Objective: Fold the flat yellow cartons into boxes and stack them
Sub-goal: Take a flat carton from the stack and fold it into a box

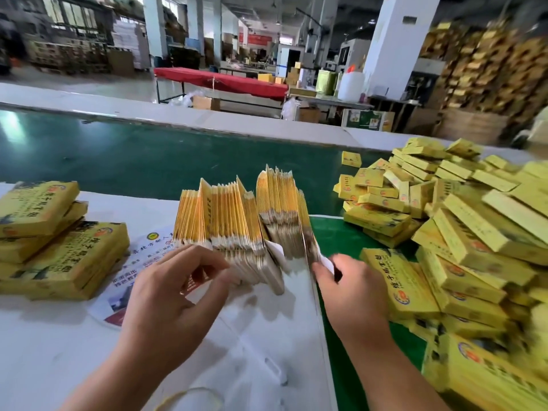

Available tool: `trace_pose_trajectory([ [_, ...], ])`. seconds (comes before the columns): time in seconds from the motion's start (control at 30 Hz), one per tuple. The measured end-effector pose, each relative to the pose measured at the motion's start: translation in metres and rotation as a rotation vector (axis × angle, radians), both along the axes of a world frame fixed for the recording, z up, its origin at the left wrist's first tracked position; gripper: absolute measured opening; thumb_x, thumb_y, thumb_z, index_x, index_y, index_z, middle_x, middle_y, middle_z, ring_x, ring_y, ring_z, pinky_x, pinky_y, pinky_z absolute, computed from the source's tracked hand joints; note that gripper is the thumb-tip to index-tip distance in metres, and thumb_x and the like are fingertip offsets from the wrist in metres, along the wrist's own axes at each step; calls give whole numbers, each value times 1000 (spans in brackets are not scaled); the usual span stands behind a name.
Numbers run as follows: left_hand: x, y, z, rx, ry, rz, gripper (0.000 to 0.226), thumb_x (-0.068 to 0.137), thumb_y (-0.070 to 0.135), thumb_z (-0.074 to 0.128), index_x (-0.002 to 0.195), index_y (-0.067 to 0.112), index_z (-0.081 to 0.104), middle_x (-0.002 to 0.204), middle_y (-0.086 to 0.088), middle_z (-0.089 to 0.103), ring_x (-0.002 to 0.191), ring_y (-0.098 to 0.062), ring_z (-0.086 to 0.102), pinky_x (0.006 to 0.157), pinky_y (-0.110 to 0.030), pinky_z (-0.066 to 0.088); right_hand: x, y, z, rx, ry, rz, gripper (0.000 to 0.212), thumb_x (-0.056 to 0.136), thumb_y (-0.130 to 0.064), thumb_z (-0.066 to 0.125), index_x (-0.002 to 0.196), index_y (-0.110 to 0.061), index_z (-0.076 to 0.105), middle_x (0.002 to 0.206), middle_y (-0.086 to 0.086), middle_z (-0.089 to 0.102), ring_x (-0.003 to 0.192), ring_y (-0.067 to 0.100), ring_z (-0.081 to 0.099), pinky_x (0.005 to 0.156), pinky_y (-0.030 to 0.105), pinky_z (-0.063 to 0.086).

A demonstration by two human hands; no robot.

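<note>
A row of flat yellow cartons (246, 221) stands on edge on the table (74, 351), just beyond both hands, its long axis running left to right. The left hand (175, 292) curls at its near edge, grasp unclear. The right hand (350, 289) pinches the rightmost carton's flap. Right of that hand, folded boxes (462, 241) lie heaped.

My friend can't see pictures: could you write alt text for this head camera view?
Two hands reach into a row of flat yellow cartons standing on edge on a white table; the right pinches one carton's flap. Folded yellow boxes lie heaped at right.
</note>
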State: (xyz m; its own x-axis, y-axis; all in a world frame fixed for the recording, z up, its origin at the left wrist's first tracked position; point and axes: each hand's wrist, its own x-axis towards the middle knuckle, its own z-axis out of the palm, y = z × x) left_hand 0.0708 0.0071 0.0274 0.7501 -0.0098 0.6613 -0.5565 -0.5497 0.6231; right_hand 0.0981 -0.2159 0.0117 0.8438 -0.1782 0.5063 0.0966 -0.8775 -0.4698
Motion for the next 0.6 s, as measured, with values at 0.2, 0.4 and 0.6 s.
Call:
trace_pose_trajectory([
  [0.2, -3, -4, -2, 53, 48, -54, 9, 77, 34, 58, 69, 31, 61, 69, 12, 59, 63, -5, 52, 56, -7, 35, -13, -12, 6, -10, 25, 64, 50, 95, -32, 61, 51, -17, 42, 42, -5, 33, 40, 12, 29, 44, 30, 17],
  [0.4, -2, -4, -6, -52, 100, -105, 15, 79, 36, 59, 70, 25, 64, 61, 7, 57, 53, -6, 48, 51, -13, 37, -25, -29, 33, 44, -455, -73, 29, 95, -23, 59, 68, -15, 64, 49, -18, 29, 39, 2, 27, 42, 15, 16],
  [0.6, 6, -4, -9, -757, 549, -477, 20, 75, 27, 70, 74, 7, 72, 64, -8, 61, 57, -14, 53, 50, -18, 43, -34, -26, 30, 752, -485, 259, 36, 91, -50, 58, 73, -19, 59, 56, -7, 49, 55, 6, 39, 50, 23, 32],
])
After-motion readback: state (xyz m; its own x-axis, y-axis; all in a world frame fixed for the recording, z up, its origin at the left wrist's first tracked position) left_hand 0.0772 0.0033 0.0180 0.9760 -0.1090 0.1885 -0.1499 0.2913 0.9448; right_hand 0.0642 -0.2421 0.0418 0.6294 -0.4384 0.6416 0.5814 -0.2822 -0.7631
